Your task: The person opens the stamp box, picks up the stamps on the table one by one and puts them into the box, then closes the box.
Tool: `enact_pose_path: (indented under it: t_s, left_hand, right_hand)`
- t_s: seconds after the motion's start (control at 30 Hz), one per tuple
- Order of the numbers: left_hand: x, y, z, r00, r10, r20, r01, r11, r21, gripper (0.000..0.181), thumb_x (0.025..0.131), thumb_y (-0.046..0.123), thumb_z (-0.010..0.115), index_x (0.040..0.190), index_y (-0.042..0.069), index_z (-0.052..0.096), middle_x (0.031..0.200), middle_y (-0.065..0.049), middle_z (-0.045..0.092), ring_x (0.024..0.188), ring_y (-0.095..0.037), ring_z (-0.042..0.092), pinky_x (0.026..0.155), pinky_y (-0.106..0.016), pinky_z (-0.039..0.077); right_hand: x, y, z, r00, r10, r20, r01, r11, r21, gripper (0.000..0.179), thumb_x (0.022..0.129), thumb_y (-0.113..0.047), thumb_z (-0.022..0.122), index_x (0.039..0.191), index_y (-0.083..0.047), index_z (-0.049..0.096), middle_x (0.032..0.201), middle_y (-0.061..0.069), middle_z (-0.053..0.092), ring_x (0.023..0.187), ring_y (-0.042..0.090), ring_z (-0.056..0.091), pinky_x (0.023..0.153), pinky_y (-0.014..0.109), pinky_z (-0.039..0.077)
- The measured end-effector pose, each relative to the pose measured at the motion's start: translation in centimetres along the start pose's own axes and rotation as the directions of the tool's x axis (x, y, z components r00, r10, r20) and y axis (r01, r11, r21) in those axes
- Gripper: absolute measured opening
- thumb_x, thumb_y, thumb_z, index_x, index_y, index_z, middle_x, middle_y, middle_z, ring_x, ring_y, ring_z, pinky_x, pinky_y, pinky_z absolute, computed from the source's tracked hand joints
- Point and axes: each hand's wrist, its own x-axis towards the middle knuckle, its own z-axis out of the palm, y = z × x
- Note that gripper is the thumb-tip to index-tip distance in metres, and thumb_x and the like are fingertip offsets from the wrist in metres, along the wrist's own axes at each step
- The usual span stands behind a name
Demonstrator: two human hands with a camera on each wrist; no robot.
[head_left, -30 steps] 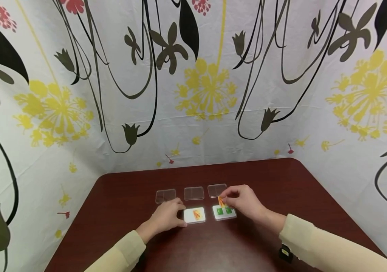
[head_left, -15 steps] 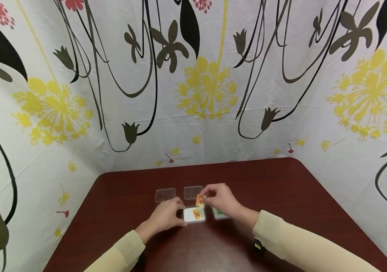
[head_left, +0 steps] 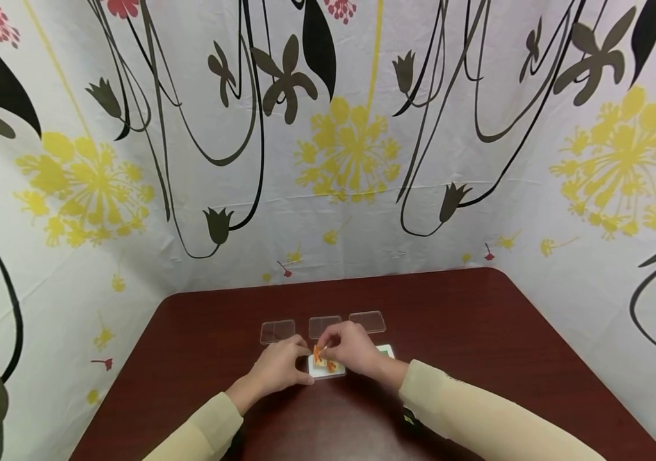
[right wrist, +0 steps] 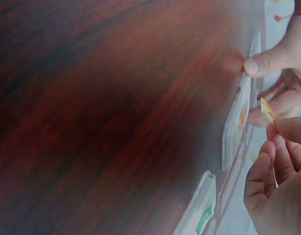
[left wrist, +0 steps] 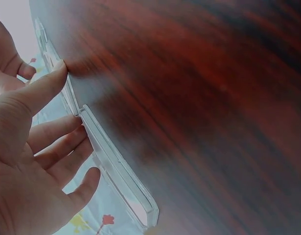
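Note:
My left hand [head_left: 278, 368] grips the left end of a shallow white-filled plastic case [head_left: 319, 373] on the table, thumb at the near edge, fingers at the far edge. On that case lies a small orange-and-yellow picture square [head_left: 332, 367]. Over its left part, my right hand [head_left: 353, 346] pinches a similar picture square [right wrist: 266, 108] between thumb and fingertip, tilted. To the right, a second case [right wrist: 199, 210] with green squares is mostly hidden behind the right hand in the head view. Another case [left wrist: 123, 171] lies beneath the left hand.
Behind the cases, three clear plastic lids lie in a row: a left lid [head_left: 277, 331], a middle lid [head_left: 325, 326] partly behind the right hand, and a right lid [head_left: 367, 321]. The dark red table [head_left: 449, 307] ends at a patterned curtain [head_left: 357, 237].
My right hand has carried the picture square leftward from the green-square case to over the middle case. The right lid shows again. My left hand stays at the middle case.

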Motion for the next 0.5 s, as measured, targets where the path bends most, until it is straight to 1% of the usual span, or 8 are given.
enact_pose_path:
  t_s: [0.2,0.33,0.5]
  left_hand:
    - [-0.2,-0.2,0.1,1.000,0.005,-0.004,-0.005,1.000,-0.011,0.059,0.066,0.055,0.073,0.110,0.017,0.067,0.106,0.007,0.053,0.092,-0.015,0.056,0.074,-0.036,0.046]
    - [-0.2,-0.2,0.1,1.000,-0.001,-0.004,0.001,1.000,-0.017,0.058,0.067,0.054,0.073,0.111,0.018,0.066,0.108,0.007,0.053,0.092,-0.015,0.055,0.072,-0.035,0.047]
    - [-0.1,-0.3,0.1,1.000,0.005,-0.010,-0.005,1.000,-0.019,0.056,0.067,0.053,0.073,0.110,0.018,0.067,0.108,0.006,0.053,0.092,-0.015,0.056,0.073,-0.035,0.046]
  right_hand:
    - [0.0,-0.2,1.2,1.000,0.008,0.015,-0.008,0.999,-0.050,0.017,0.071,-0.009,0.074,0.078,-0.021,0.065,0.070,-0.011,0.060,0.061,0.003,0.055,0.054,0.023,0.045]
    - [0.0,-0.1,1.5,1.000,0.013,0.002,-0.013,0.997,-0.083,0.023,0.069,-0.009,0.075,0.084,-0.020,0.062,0.069,-0.012,0.059,0.059,0.001,0.054,0.053,0.022,0.044]
    - [0.1,0.1,1.7,1.000,0.011,-0.006,-0.011,0.995,-0.101,0.030,0.066,-0.006,0.073,0.091,-0.017,0.059,0.068,-0.011,0.059,0.057,0.000,0.054,0.053,0.022,0.044]
